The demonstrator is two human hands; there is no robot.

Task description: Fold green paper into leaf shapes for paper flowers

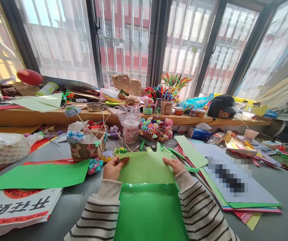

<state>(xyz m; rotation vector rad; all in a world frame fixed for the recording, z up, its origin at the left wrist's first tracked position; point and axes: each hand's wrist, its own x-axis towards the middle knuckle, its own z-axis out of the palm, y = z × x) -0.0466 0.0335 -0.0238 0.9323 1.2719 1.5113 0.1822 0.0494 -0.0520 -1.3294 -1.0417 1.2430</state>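
A light green sheet of paper (146, 169) with faint crease lines is stretched between my two hands in the middle of the view. My left hand (113, 168) pinches its left edge, thumb on top. On the opposite edge my right hand (175, 164) grips it the same way. Below the sheet lies a glossy bright green surface (149, 211), between my striped sleeves; what it is I cannot tell. Just beyond the paper are green paper strips (159, 147) and folded paper flowers (120, 151).
To the left lie a green sheet (40, 175) and a printed white bag (20, 206). A flower-filled cardboard basket (87, 150) and a plastic cup (130, 130) stand ahead. At right is a stack of coloured paper (244, 187); a cluttered ledge (179, 119) runs under the windows.
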